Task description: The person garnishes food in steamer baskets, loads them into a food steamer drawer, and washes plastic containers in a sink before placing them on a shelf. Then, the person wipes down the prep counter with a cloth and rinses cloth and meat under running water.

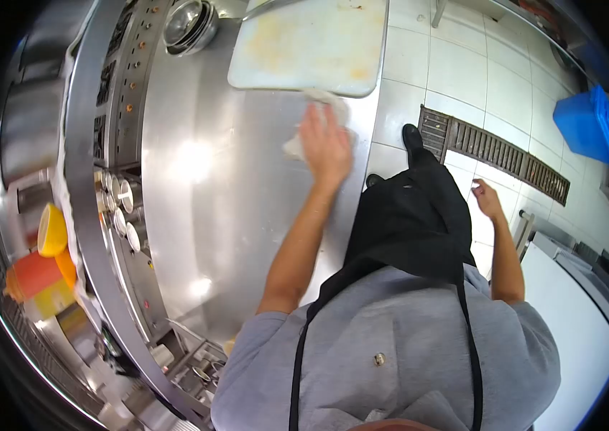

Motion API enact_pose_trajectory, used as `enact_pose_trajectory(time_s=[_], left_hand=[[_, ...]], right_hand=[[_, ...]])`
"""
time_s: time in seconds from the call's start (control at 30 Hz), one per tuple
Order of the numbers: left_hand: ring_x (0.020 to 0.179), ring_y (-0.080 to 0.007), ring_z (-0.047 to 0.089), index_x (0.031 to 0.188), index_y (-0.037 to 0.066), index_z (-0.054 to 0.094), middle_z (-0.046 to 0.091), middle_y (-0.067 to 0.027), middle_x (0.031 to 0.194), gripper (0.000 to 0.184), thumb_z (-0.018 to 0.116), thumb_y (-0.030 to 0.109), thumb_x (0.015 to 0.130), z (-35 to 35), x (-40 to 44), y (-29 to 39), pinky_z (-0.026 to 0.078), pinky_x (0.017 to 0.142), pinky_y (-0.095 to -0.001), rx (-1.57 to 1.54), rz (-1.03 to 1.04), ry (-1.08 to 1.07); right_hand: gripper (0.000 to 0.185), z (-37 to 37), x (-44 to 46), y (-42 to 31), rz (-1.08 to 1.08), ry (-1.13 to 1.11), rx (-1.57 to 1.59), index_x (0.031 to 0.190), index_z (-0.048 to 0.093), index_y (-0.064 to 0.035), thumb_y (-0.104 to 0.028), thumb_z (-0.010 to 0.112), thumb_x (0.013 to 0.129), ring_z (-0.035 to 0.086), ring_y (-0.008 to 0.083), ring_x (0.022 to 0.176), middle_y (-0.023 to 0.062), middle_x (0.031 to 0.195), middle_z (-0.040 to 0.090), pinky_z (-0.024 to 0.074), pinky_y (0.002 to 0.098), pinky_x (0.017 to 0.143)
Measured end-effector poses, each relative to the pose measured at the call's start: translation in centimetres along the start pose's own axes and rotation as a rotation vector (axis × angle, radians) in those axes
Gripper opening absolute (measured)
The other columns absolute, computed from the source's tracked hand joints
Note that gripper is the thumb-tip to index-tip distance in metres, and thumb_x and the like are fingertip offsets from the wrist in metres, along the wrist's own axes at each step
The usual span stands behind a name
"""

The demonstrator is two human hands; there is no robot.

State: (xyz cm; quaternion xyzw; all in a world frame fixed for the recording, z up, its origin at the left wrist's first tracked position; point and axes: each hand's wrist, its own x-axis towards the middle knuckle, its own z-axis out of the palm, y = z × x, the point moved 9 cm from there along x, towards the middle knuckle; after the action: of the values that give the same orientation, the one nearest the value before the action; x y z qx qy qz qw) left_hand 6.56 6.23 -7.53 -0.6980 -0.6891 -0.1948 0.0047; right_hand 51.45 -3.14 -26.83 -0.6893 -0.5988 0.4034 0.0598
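My left hand [324,144] presses a whitish cloth [337,108] onto the steel worktop [218,165], its fingers stretched over the fabric and blurred by motion. Part of the cloth sticks out on both sides of the hand. Just beyond my fingertips lies a white cutting board [304,47] with yellowish stains; the cloth reaches its near edge. A knife-like metal blade [268,8] rests at the board's far end, cut off by the frame. My right hand [488,199] hangs at my side above the floor, fingers loosely bent and apart, with nothing seen in it.
Nested metal bowls [191,27] stand at the worktop's far left. A stove front with knobs [132,79] and white cups [126,197] are to the left. On the right are a floor drain grate [495,147], a blue bin [588,126] and a white appliance [563,309].
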Motion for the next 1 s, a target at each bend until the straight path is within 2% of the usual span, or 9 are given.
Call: enact_pose_trajectory(time_s=[0.2,0.33,0.47,0.53,0.63,0.73,0.8,0.9,1.0], left_hand=[[0.127,-0.0419,0.037,0.133,0.001,0.047,0.041,-0.0263,0.136,0.05,0.049,0.009,0.084,-4.4,-8.1,4.9,0.025,0.108,-0.0532,-0.366,-0.112,0.11],[0.115,-0.0346,0.05,0.127,0.004,0.052,0.052,-0.0172,0.126,0.043,0.048,0.009,0.085,-14.5,-19.7,-7.2,0.04,0.097,-0.0455,0.034,-0.389,0.505],[0.114,-0.0403,0.048,0.126,-0.004,0.05,0.058,-0.0215,0.11,0.045,0.051,0.022,0.089,-14.8,-34.9,-20.7,0.035,0.1,-0.0519,0.785,-0.895,0.382],[0.12,-0.0418,0.045,0.127,-0.005,0.049,0.055,-0.0257,0.121,0.048,0.046,0.027,0.091,-13.2,-31.5,-21.7,0.031,0.106,-0.0506,0.581,-1.004,0.191],[0.115,-0.0375,0.05,0.114,-0.001,0.06,0.06,-0.0203,0.112,0.039,0.05,0.025,0.086,-8.0,-19.1,-14.5,0.034,0.104,-0.0482,0.706,-0.47,0.336],[0.123,-0.036,0.047,0.128,0.006,0.053,0.052,-0.0206,0.13,0.045,0.05,0.019,0.084,-2.9,-9.6,-6.4,0.034,0.105,-0.0498,-0.095,-0.713,0.205],[0.131,-0.0377,0.038,0.135,0.011,0.047,0.042,-0.0243,0.14,0.049,0.047,0.019,0.087,-1.5,-6.8,0.0,0.027,0.11,-0.0492,0.146,-0.588,0.286],[0.132,-0.0399,0.037,0.139,0.006,0.041,0.04,-0.026,0.14,0.051,0.046,0.019,0.089,-1.9,-9.9,2.1,0.023,0.112,-0.0514,0.18,-0.71,0.398],[0.131,-0.0411,0.037,0.138,0.003,0.042,0.04,-0.027,0.14,0.05,0.045,0.018,0.09,-4.8,-17.8,0.5,0.025,0.11,-0.0518,0.262,-0.884,0.467]], right_hand=[[0.036,7.3,-1.9,10.2,-0.103,-0.359,-0.263,0.12,0.059,-0.0056,-0.012,0.052,0.085,0.058,0.041,0.107,0.0274,0.111,0.061,0.0471,0.043,0.093],[0.034,2.6,-1.2,9.6,0.019,-0.484,-0.238,0.12,0.059,-0.0064,-0.014,0.049,0.088,0.059,0.0393,0.108,0.0249,0.112,0.063,0.0466,0.0421,0.091],[0.039,-4.4,3.7,12.5,0.12,-0.367,-0.203,0.118,0.06,-0.0053,-0.024,0.058,0.085,0.063,0.0351,0.099,0.0209,0.101,0.067,0.0473,0.0393,0.085],[0.039,-8.6,6.8,13.1,0.009,-0.296,-0.222,0.119,0.059,-0.0042,-0.023,0.057,0.085,0.064,0.0311,0.094,0.0201,0.098,0.067,0.048,0.0375,0.082],[0.03,-13.1,9.0,15.1,0.049,-0.213,0.09,0.116,0.057,-0.0052,-0.018,0.053,0.089,0.056,0.0128,0.06,0.004,0.073,0.058,0.0445,0.0265,0.051],[0.033,-14.1,11.5,19.8,0.047,-0.411,-0.053,0.105,0.06,-0.0056,-0.034,0.051,0.091,0.054,0.0133,0.059,0.0034,0.069,0.057,0.0455,0.0342,0.052],[0.035,-14.2,13.8,22.5,-0.138,-0.41,-0.554,0.106,0.06,-0.0097,-0.041,0.054,0.091,0.06,0.0179,0.062,0.0073,0.072,0.061,0.0491,0.0388,0.055],[0.019,-13.3,10.6,16.9,-0.388,-0.557,-0.319,0.11,0.059,-0.0137,-0.016,0.056,0.091,0.054,0.0136,0.054,0.0037,0.069,0.056,0.0429,0.0295,0.043],[0.023,-12.2,8.2,18.5,0.07,-0.6,-0.026,0.116,0.054,-0.0097,-0.014,0.052,0.094,0.053,0.0143,0.058,0.0022,0.073,0.054,0.0437,0.0279,0.047]])
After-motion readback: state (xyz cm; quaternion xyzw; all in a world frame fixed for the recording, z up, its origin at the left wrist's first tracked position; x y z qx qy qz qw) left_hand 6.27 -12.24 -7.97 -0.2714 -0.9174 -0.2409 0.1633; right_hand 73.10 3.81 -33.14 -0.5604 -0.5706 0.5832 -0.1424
